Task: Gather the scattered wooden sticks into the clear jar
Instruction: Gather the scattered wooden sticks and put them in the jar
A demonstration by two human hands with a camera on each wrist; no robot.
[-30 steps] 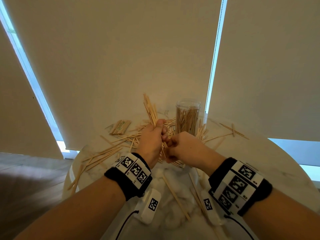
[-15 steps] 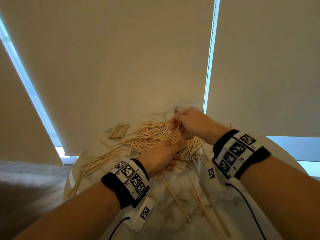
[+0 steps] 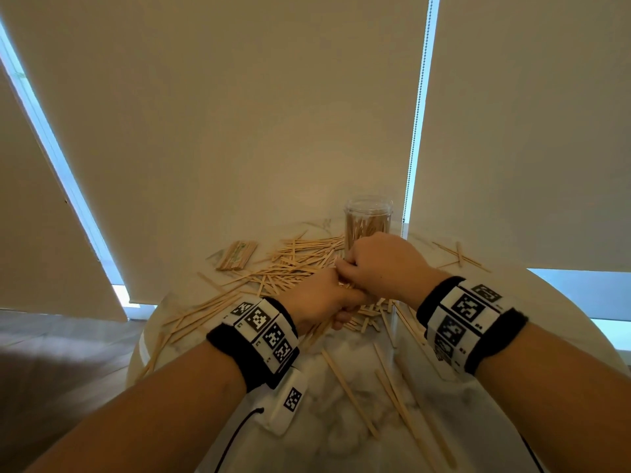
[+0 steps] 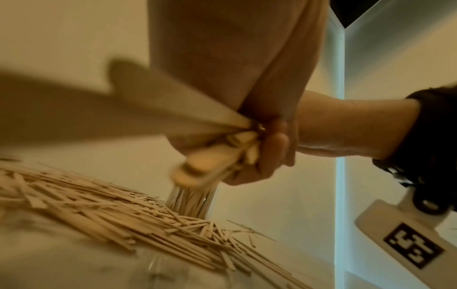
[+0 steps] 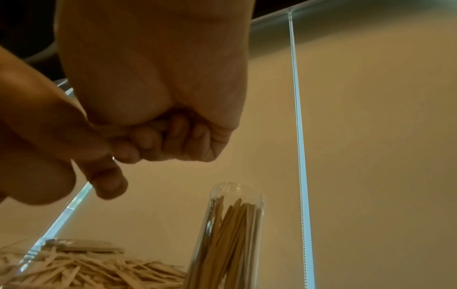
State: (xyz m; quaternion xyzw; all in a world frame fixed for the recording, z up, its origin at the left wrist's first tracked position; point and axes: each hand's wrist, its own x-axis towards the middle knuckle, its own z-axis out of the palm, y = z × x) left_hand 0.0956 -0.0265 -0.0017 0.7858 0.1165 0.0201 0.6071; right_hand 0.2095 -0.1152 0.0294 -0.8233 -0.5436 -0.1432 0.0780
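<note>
Pale wooden sticks (image 3: 293, 264) lie scattered over the round marble table (image 3: 532, 302). The clear jar (image 3: 368, 223) stands upright at the back, packed with sticks, its mouth uncovered. My two hands meet just in front of the jar. The left hand (image 3: 341, 303) grips a small bundle of sticks (image 4: 212, 162), which shows blurred in the left wrist view. My right hand (image 3: 346, 273) curls its fingers (image 4: 274, 154) round the same bundle. In the right wrist view the right hand (image 5: 160, 140) is a closed fist above the jar (image 5: 227, 234), and the sticks inside it are hidden.
A tidy pack of sticks (image 3: 237, 256) lies at the table's back left. Loose sticks (image 3: 392, 387) lie near me between my forearms, and a few (image 3: 459, 256) at the back right. Closed roller blinds stand right behind the table, with a bead chain (image 3: 415, 131) hanging beside the jar.
Half a second ago the right hand was up at the jar's mouth with sticks; it has drawn back and down to the left hand. The left hand stays low over the pile.
</note>
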